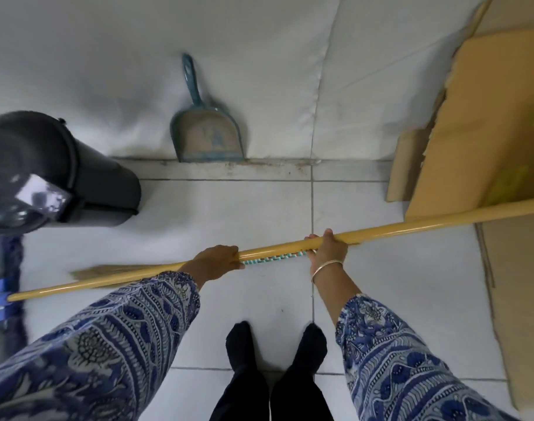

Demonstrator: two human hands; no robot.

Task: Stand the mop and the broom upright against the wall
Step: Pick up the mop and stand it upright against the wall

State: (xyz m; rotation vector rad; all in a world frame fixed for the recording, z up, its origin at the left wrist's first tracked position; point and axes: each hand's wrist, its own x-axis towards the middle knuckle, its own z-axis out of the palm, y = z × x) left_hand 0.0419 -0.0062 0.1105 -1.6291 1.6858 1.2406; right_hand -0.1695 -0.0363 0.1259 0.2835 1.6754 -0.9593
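I hold a long yellow mop pole [411, 227] nearly level across the tiled floor. Its blue head with dark strands [9, 299] is at the far left edge. Just under the pole runs a broom: its teal-and-white wrapped handle [275, 258] shows between my hands, and its straw bristles [107, 269] point left. My left hand [217, 260] is closed over the pole and the broom handle together. My right hand [328, 247], with a bangle on the wrist, grips both a little further right. The pole's right end runs out of view.
A white wall [290, 71] rises ahead. A teal dustpan [206, 135] leans upright against it. A black lidded bin [56, 174] stands at the left. Cardboard sheets [478, 132] lean at the right and lie on the floor. My feet [275, 344] stand on white tiles.
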